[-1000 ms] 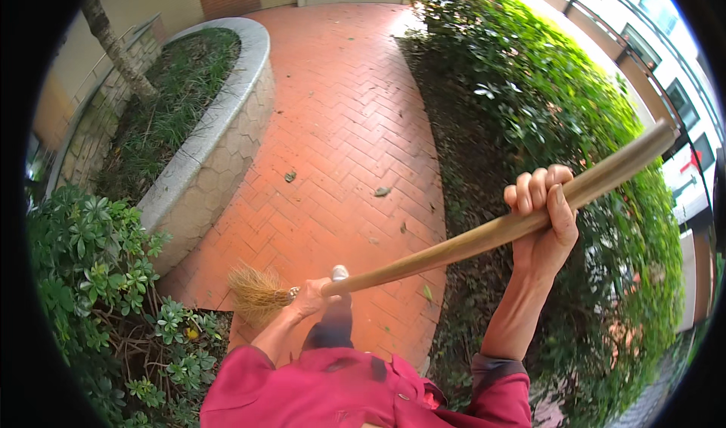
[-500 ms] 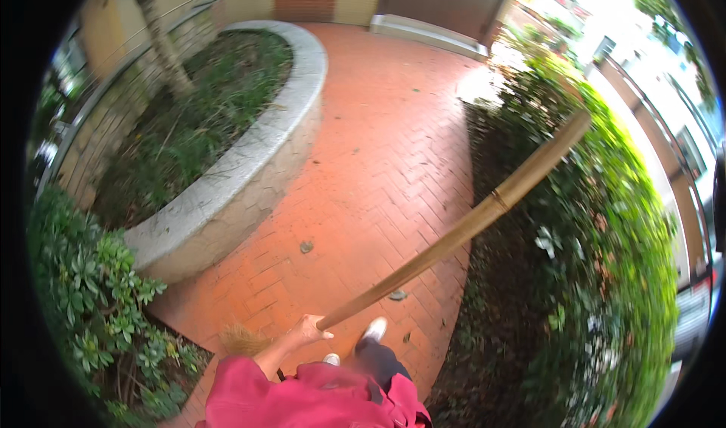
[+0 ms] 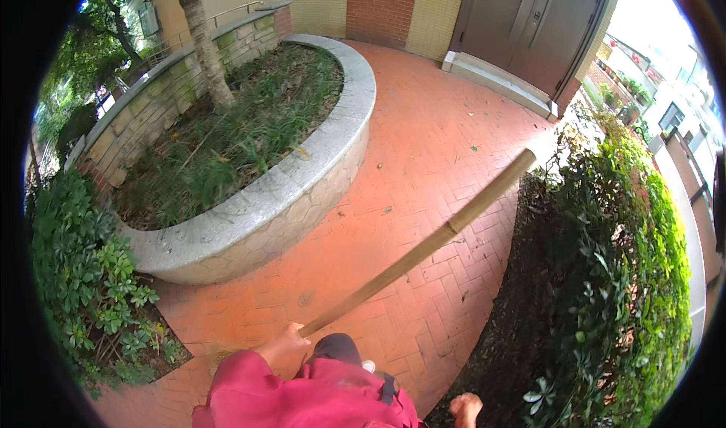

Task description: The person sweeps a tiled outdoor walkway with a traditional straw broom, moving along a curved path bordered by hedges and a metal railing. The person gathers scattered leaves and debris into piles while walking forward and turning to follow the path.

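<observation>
My left hand (image 3: 286, 342) is wrapped round the bamboo handle of a broom (image 3: 408, 260). The thick pole slants up and away to the right, its far end in front of the hedge. Straw-coloured bristles (image 3: 218, 358) show faintly beside my left sleeve, mostly hidden by it. At the lower edge, close to the hedge, my right hand (image 3: 466, 407) hangs apart from the broom with its fingers curled in and nothing visible in them. Under the pole lies red brick paving (image 3: 401, 307) with a few scattered leaves.
A curved raised planter with a pale stone rim (image 3: 257, 201) bounds the path on the left; a tree (image 3: 204, 42) grows in it. Leafy shrubs (image 3: 91, 277) stand at the near left. A hedge (image 3: 605, 277) lines the right side. Brown double doors (image 3: 529, 35) with a step are at the far end.
The view has moved ahead and turned left. The broom handle's far end now appears lower and further left. My right hand has come into view at the lower right.
</observation>
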Available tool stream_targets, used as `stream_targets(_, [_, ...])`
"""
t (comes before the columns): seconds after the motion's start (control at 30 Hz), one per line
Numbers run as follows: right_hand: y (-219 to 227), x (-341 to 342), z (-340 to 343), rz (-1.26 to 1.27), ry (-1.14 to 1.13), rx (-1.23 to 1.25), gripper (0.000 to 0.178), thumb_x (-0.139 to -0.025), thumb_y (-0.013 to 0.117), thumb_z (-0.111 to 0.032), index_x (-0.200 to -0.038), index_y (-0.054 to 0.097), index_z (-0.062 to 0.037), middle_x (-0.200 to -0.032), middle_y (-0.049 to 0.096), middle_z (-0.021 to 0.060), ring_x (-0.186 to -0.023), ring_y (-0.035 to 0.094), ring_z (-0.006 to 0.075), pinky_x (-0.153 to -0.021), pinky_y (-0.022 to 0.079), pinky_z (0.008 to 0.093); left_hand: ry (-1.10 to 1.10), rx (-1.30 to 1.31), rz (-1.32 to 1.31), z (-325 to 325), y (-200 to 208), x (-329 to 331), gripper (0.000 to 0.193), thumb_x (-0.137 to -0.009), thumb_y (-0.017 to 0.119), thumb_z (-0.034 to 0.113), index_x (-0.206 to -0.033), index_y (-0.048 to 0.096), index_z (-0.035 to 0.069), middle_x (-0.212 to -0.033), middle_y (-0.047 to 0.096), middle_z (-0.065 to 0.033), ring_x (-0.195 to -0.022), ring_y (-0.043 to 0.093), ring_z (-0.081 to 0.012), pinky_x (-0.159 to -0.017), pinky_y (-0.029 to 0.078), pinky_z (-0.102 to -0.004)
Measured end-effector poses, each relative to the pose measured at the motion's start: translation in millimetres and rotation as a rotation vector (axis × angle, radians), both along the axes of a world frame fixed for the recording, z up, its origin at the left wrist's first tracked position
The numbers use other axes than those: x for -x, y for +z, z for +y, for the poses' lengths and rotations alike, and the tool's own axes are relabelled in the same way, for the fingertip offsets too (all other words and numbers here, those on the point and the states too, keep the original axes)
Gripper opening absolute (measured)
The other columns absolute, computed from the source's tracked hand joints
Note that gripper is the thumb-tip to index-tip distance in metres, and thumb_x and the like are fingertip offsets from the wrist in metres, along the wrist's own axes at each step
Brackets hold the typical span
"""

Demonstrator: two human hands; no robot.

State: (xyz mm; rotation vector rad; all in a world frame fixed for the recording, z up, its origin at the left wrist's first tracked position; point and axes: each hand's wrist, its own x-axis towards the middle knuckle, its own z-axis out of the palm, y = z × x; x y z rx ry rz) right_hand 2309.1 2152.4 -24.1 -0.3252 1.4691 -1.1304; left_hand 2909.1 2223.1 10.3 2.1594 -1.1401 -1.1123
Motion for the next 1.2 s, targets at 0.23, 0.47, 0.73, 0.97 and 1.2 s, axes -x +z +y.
stream_targets(0.23, [42.9,-56.4,-363.8,0.545,0.437,0.081,0.016,-0.078,0.064,-0.003,-0.094,0.064,0.0011,-0.076,0.066,0.0090,-0.061,0.064,0.0179,-0.056,0.053,0.0305,0.035,-0.062,0.165,-189.6,-22.8,-34.9,0.031,-0.069,0.081,0.011,-0.061,0.051,0.007,-0.057,0.051,0.0018,-0.057,0.050,-0.0102,-0.055,0.043,-0.0324])
stream_targets(0.47, [-36.0,-94.3,-345.5,0.711,0.699,0.044,0.020,-0.082,0.053,-0.008,-0.067,0.066,-0.0099,-0.065,0.065,0.0078,-0.059,0.062,0.0212,-0.053,0.050,0.0373,0.183,-0.143,0.106,-428.6,-56.8,-85.7,0.027,-0.069,0.080,0.007,-0.058,0.055,0.007,-0.057,0.058,-0.0005,-0.052,0.056,-0.0135,-0.051,0.045,-0.0336])
stream_targets(0.73, [-102.6,-126.7,-389.0,0.688,0.737,-0.674,0.018,-0.083,0.060,-0.020,-0.070,0.069,-0.0100,-0.071,0.068,0.0118,-0.065,0.065,0.0258,-0.057,0.051,0.0412,0.173,-0.154,0.123,-717.9,-6.6,-91.5,0.026,-0.072,0.074,0.004,-0.062,0.050,0.010,-0.059,0.051,0.0020,-0.050,0.049,-0.0117,-0.047,0.039,-0.0336])
stream_targets(0.97, [-89.2,-92.0,-703.2,1.504,1.202,0.070,0.020,-0.080,0.064,-0.022,-0.072,0.071,-0.0044,-0.071,0.069,0.0165,-0.064,0.065,0.0294,-0.056,0.050,0.0412,0.128,-0.138,0.090,-913.1,9.1,-55.6,0.026,-0.072,0.075,0.006,-0.065,0.051,0.009,-0.061,0.050,0.0026,-0.054,0.049,-0.0111,-0.050,0.039,-0.0349])
stream_targets(1.2, [7.1,-77.3,-1113.7,0.290,0.246,-0.100,0.015,-0.085,0.062,0.002,-0.099,0.062,0.0025,-0.081,0.069,0.0132,-0.068,0.069,0.0209,-0.058,0.057,0.0331,0.106,-0.139,0.151,-1087.7,-2.6,-82.0,0.028,-0.078,0.075,0.017,-0.067,0.053,0.006,-0.060,0.052,-0.0010,-0.057,0.052,-0.0145,-0.056,0.043,-0.0381])
